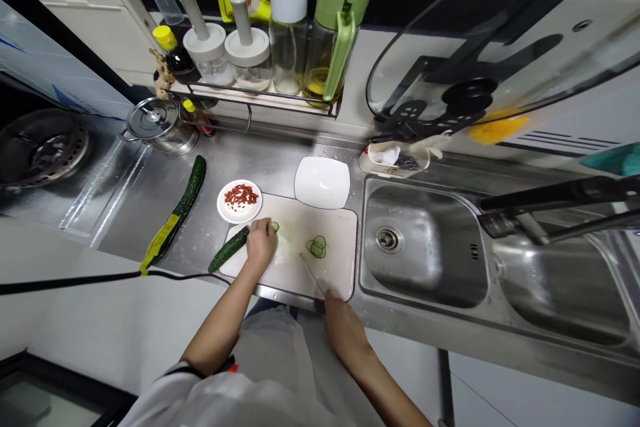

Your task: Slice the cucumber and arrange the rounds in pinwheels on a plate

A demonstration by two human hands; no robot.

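My left hand (pixel 261 243) is closed over a cucumber (pixel 229 249) that lies across the left edge of a white cutting board (pixel 335 227); the cut end shows past my fingers. My right hand (pixel 336 310) grips the handle of a knife (pixel 313 274), whose thin blade angles up over the board. A few cucumber slices (pixel 317 247) lie on the board to the right of the blade.
A second, whole cucumber (pixel 177 213) lies on the steel counter to the left. A small plate of red bits (pixel 239 201) and an empty white dish (pixel 321 182) sit behind the board. The sink (pixel 425 243) is to the right, and bottles on a rack (pixel 260 90) stand at the back.
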